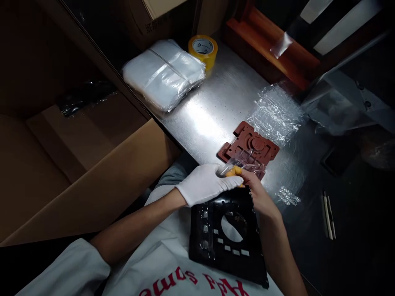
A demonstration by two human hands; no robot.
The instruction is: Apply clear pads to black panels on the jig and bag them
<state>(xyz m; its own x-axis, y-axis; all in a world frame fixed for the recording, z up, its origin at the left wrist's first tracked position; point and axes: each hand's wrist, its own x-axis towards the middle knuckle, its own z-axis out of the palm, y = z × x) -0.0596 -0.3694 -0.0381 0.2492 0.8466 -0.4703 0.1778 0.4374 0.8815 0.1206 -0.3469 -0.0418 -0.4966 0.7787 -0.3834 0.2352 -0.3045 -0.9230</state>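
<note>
Looking down from head height, a steel bench [212,115] runs toward the upper right of the frame, and two hands meet at lower centre over a small clear plastic bag [239,165]. The left hand [205,184], in a white cotton glove [197,188], pinches one side of the bag. The right hand [258,192], with yellow finger cots [233,171] on its fingertips, appears to grasp the other side, so neither hand looks released. The thin film looks light, soft and slippery, and seems best held at its edges between the fingertips. Just below the hands, a black moulded plastic panel [230,257] with a round opening and rows of small square slots rests against a white printed shirt [173,267], its upper edge beneath the right hand. It looks stiff and fairly light, and its outer rim seems the surest place to hold. Beyond the hands, a reddish-brown moulded plate [247,144] lies flat on the bench beside a sheet of bubble wrap [276,115]. A bundle of clear bags [163,76] and a yellow tape roll [203,51] sit at upper centre, with a cardboard box [89,164] at left.
</note>
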